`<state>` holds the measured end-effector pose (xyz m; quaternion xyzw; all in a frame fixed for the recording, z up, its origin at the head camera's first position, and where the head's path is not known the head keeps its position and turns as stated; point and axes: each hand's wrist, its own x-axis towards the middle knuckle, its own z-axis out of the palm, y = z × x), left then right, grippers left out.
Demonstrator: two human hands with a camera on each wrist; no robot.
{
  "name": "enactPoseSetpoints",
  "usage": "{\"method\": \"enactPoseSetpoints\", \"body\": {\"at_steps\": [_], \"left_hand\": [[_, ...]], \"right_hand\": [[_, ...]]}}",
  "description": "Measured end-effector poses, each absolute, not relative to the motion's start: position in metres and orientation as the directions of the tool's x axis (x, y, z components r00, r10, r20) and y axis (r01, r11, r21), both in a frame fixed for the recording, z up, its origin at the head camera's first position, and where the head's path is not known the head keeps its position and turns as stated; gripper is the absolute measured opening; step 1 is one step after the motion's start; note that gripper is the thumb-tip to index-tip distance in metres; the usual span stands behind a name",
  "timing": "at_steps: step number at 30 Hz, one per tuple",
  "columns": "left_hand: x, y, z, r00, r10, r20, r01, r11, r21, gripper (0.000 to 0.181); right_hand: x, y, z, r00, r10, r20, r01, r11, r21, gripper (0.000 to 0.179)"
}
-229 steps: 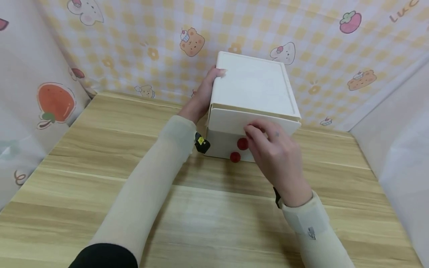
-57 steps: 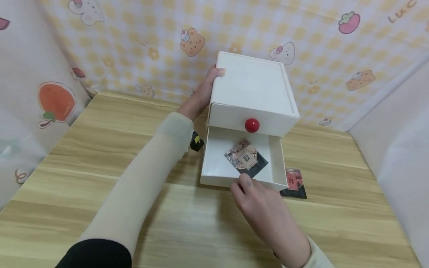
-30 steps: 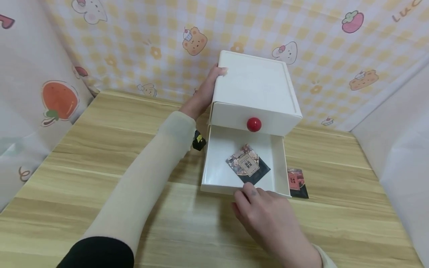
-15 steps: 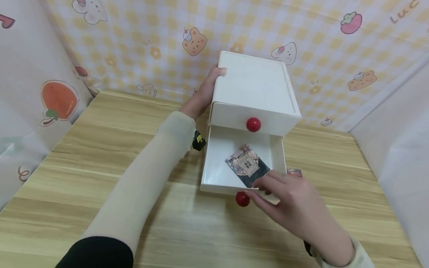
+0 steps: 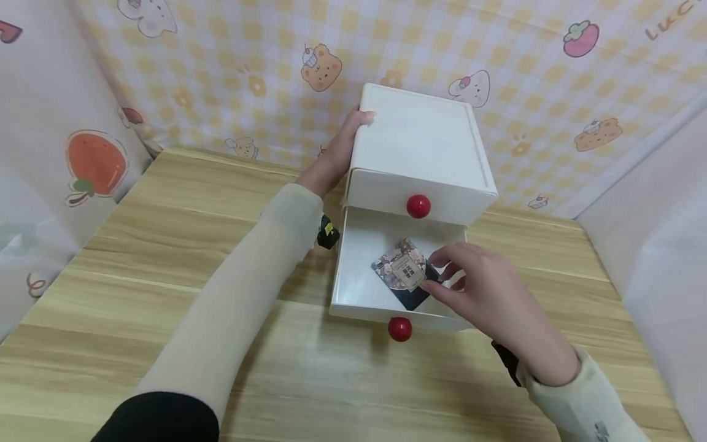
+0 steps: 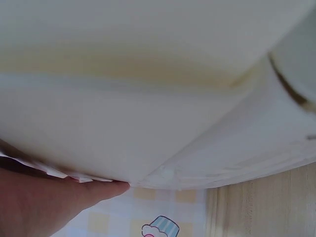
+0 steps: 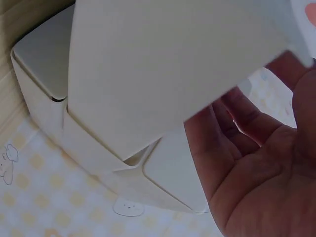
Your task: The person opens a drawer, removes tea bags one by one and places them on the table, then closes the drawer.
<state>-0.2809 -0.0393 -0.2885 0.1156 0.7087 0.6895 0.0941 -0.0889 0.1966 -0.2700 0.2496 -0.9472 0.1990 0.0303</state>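
A small white two-drawer cabinet point(image 5: 422, 138) stands by the back cloth. Its upper drawer with a red knob point(image 5: 418, 206) is closed; the lower drawer point(image 5: 353, 288) is pulled out, its own red knob point(image 5: 400, 329) at the front. My left hand point(image 5: 339, 147) grips the cabinet's left side near the back, thumb over the top edge. Flat in the lower drawer lies a dark flower-print sachet point(image 5: 405, 270). My right hand point(image 5: 480, 279) reaches in over the drawer's right wall and pinches the sachet's right corner between thumb and fingers. In the right wrist view the drawer wall hides the fingertips.
A wood-grain table point(image 5: 193, 245) extends around the cabinet. Behind it hangs a yellow checked cloth point(image 5: 221, 73), with white cloth point(image 5: 663, 215) at the right side. The spot right of the drawer, where a red-and-black sachet showed earlier, is behind my right hand.
The lower drawer was pulled out by my right hand, which then let go of its knob and moved up and right to the sachet. My left hand has stayed on the cabinet.
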Motion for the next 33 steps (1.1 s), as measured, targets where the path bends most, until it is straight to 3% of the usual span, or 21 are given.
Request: {"method": "enactPoseSetpoints", "body": {"at_steps": [8, 18, 24, 33], "left_hand": [[-0.282, -0.040, -0.289, -0.956, 0.290, 0.039, 0.046, 0.017, 0.999, 0.073], [-0.283, -0.040, -0.289, -0.952, 0.305, 0.037, 0.045, 0.021, 0.999, 0.072], [-0.282, -0.041, -0.289, -0.953, 0.301, 0.034, 0.044, 0.025, 0.999, 0.071], [-0.282, -0.041, -0.290, -0.952, 0.305, 0.029, 0.039, 0.027, 0.999, 0.069]], "right_hand": [[-0.103, 0.189, -0.277, -0.911, -0.411, 0.033, -0.402, 0.866, -0.297, 0.036], [-0.112, 0.179, -0.286, -0.914, -0.406, -0.006, -0.400, 0.902, -0.161, 0.050], [-0.114, 0.175, -0.289, -0.905, -0.425, -0.022, -0.421, 0.902, -0.093, 0.050], [-0.118, 0.173, -0.288, -0.905, -0.423, -0.052, -0.417, 0.903, -0.099, 0.057]]}}
